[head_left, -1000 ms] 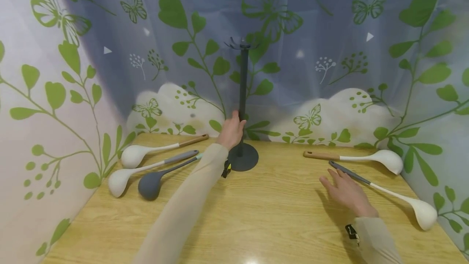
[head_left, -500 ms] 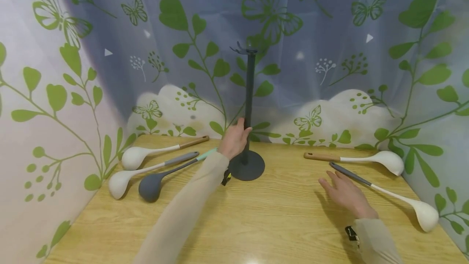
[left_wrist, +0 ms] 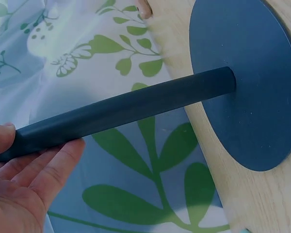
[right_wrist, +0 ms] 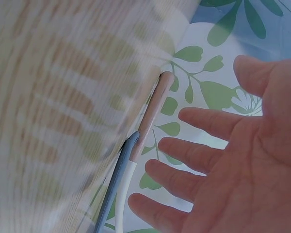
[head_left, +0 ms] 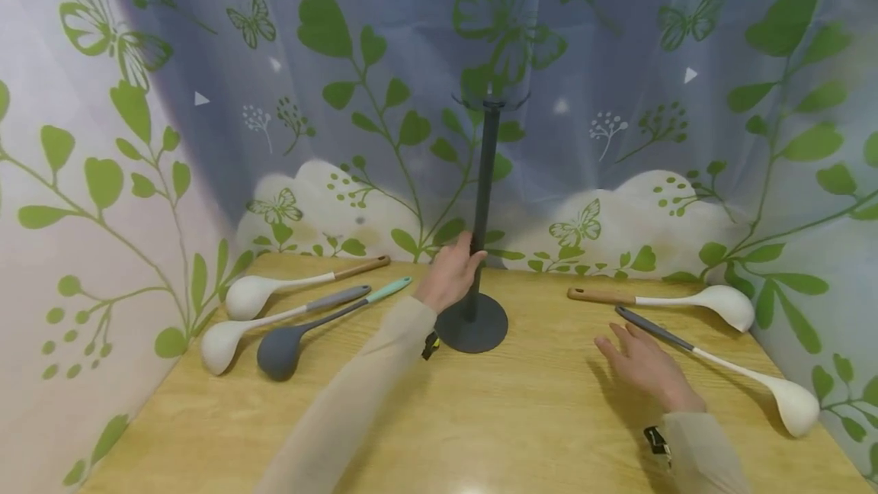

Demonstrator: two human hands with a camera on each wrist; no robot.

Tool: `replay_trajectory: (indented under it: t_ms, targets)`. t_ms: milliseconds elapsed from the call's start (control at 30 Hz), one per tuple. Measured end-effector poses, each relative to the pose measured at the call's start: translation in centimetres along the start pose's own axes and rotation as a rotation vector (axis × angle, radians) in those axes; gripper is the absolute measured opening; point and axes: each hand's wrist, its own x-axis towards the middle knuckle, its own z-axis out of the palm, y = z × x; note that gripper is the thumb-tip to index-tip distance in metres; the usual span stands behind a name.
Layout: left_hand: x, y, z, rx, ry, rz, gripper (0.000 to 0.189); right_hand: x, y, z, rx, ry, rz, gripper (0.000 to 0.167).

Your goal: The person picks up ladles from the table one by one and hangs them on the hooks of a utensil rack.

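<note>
The dark stand (head_left: 485,181) stood on the worktop (head_left: 514,418) straight ahead of the person, its long axis near vertical, the hooked top leaning slightly rightward in the head view. Of the two hands, the left hand (head_left: 449,274) was nearer: it came in from the left and held the pole in its lower half, thumb on one side, fingers on the other. The right hand (head_left: 648,368) held nothing; its fingers were spread, well apart from the stand and just beside the slate-handled white ladle (head_left: 796,406). Behind that lay a wooden-handled white ladle (head_left: 727,305). On the left were a brown-handled ladle (head_left: 250,297), a grey-handled ladle (head_left: 221,345) and a dark ladle (head_left: 280,353), whose mint handle ended near the left wrist, close to that arm. Patterned cloth (head_left: 583,36) hung behind the pole, bounding the space there.
</note>
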Motion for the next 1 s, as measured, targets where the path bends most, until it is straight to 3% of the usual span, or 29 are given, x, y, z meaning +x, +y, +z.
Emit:
replay_trajectory:
  t_ms: [367, 600, 1000]
  targets:
    - [-1.1, 1.2, 0.9, -0.03, -0.022, 0.025, 0.029, -0.1, 0.1, 0.1, -0.008, -0.024, 0.012, 0.082]
    - [-1.9, 2.1, 1.6, -0.052, -0.046, 0.08, 0.028, -0.2, -0.1, 0.3, -0.005, -0.03, 0.018, 0.081]
    - [-2.5, 2.6, 1.8, -0.028, 0.0, 0.154, 0.026, 0.0, -0.4, 0.5, -0.024, -0.014, -0.001, 0.079]
